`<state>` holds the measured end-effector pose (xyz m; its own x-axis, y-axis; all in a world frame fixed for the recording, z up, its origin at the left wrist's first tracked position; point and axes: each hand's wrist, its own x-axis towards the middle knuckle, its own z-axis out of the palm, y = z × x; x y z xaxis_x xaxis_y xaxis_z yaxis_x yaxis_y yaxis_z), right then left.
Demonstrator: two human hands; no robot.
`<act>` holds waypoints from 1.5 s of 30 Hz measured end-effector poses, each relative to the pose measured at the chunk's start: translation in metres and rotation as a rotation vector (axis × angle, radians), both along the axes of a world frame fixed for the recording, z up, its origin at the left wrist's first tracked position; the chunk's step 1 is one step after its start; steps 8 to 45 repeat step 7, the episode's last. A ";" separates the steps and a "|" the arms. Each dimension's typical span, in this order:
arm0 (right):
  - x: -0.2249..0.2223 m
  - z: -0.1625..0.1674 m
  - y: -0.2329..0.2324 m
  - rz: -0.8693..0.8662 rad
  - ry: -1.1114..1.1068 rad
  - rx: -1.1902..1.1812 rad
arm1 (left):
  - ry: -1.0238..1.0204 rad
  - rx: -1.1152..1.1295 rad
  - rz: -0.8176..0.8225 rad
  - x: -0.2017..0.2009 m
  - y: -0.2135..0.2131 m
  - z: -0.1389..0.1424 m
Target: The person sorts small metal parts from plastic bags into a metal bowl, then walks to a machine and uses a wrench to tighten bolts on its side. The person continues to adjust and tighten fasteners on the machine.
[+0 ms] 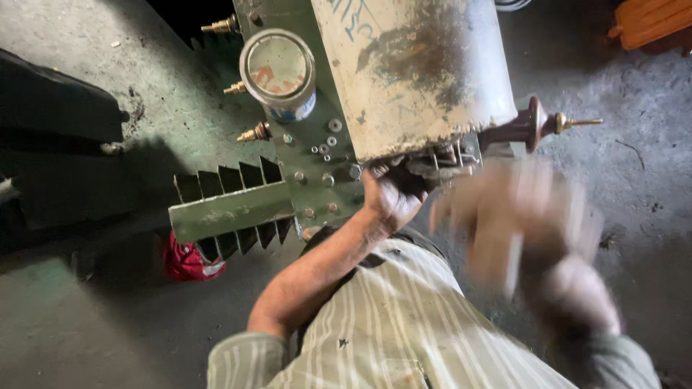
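Hands work at a green transformer (317, 180) w/ a big pale cylinder tank (414, 65) lying across the top centre of the frame. Left hand (393, 194) sits mid-frame, forearm bare, rising from lower centre w/ elbow bent; wrist cocked up, fingers curled under the tank's lower rim, gripping metal parts there — exactly what they pinch, can't tell. Right hand (519, 216) is at centre-right, raised, heavily blurred; fingers look spread, but whether it holds anything can't be told. Striped shirt (404, 324) fills the bottom centre.

Round tin can (279, 72) stands on the green lid, upper centre-left, near brass terminals (249, 133). Cooling fins (231, 205) stick out mid-left. Brown insulator bushing w/ brass stud (544, 126) pokes out right of the tank, just above the blurred hand. Red cloth (189, 263) lies on grey floor (86, 331) below the fins.
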<state>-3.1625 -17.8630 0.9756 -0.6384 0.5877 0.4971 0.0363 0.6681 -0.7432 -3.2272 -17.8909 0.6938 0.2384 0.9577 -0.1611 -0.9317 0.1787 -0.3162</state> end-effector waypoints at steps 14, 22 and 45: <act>0.037 0.022 -0.063 0.247 0.048 -0.066 | 0.186 0.011 -0.021 0.008 0.021 0.010; 0.037 0.022 -0.063 0.247 0.048 -0.066 | 0.186 0.011 -0.021 0.008 0.021 0.010; 0.037 0.022 -0.063 0.247 0.048 -0.066 | 0.186 0.011 -0.021 0.008 0.021 0.010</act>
